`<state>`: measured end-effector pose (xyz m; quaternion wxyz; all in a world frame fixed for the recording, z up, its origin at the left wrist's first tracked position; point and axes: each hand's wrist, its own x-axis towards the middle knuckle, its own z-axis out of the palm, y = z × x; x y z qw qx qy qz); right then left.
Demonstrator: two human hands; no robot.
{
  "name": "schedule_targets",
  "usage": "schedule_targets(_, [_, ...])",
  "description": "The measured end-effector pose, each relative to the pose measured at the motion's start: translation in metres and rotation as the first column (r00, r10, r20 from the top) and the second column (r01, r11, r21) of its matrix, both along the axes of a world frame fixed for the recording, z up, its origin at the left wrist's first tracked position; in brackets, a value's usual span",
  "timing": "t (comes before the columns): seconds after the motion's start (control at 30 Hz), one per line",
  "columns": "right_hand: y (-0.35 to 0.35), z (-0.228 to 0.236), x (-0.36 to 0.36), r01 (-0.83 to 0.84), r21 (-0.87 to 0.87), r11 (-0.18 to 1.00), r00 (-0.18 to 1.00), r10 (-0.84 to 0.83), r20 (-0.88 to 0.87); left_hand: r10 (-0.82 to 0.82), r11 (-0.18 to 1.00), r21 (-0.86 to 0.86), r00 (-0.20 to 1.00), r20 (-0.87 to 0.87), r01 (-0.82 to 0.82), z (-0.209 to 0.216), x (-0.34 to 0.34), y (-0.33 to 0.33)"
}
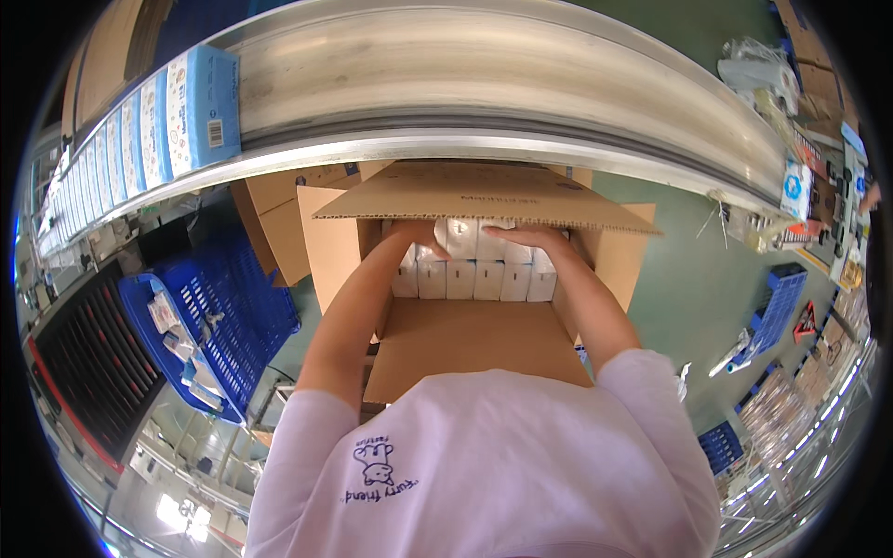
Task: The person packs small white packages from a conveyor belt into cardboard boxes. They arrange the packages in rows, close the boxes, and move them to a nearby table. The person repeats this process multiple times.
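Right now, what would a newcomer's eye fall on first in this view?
First, the open cardboard carton at the centre, with the left hand and right hand at the rows of white packs inside. Beyond it, a wide pale conveyor spans the top, with a line of blue-and-white packs on its left. On the left, a bright blue slotted crate stands out, holding pale items.

White packs (pixel 460 280) inside open carton (pixel 473 335)

packs (pixel 460 279) stood in rows inside the carton (pixel 470 339); the conveyor (pixel 502 84) ran beyond it, a basket (pixel 256 307) sat left.
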<state>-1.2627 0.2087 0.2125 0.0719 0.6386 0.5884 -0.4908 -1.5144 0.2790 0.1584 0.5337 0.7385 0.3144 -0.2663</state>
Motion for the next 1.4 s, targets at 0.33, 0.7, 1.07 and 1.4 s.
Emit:
schedule_targets(0.33, [0.033,0.089,-0.011,-0.144,0.025,0.989,0.988,0.145,-0.047,-0.067,0.965,0.230,0.969,-0.238,0.123,0.041,0.044,-0.007])
schedule_targets(0.7, [0.170,0.186,0.020,0.320,0.673,0.667,0.946,-0.190,-0.262,0.672,-0.085,0.905,0.646,0.362,-0.417,0.286,-0.263,0.198])
schedule_targets(1.07, [0.174,0.184,0.020,0.469,0.526,0.710,0.883,-0.390,-0.262,0.721,0.405,0.648,0.661,0.208,-0.645,0.256,-0.100,0.212])
schedule_targets(1.4, [0.077,0.261,0.059,0.562,0.798,0.217,0.756,-0.525,-0.391,0.742,0.351,-0.124,0.195,0.641,-0.928,0.321,-0.022,0.108])
